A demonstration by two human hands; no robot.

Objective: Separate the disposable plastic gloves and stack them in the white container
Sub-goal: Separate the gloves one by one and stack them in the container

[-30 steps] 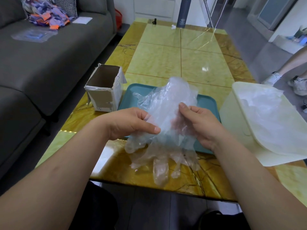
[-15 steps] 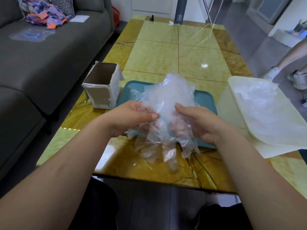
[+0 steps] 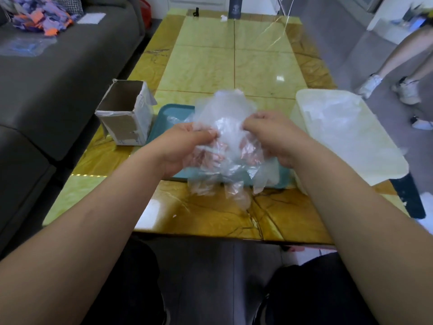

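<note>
A crumpled bunch of clear plastic gloves hangs between both hands above the teal tray. My left hand pinches the bunch's left side with thumb and fingers. My right hand grips its right side, fingers curled behind the plastic. Glove fingers dangle below, over the tray's near edge. The white container stands to the right of the tray, with flat clear gloves lying inside it.
An open cardboard box stands left of the tray. The yellow marble table stretches away; a dark bottle is at its far end. A grey sofa runs along the left. A person's legs stand at the right.
Both hands have lifted the bunch and moved away from me over the tray. Their thumbs have closed in toward each other on the plastic.
</note>
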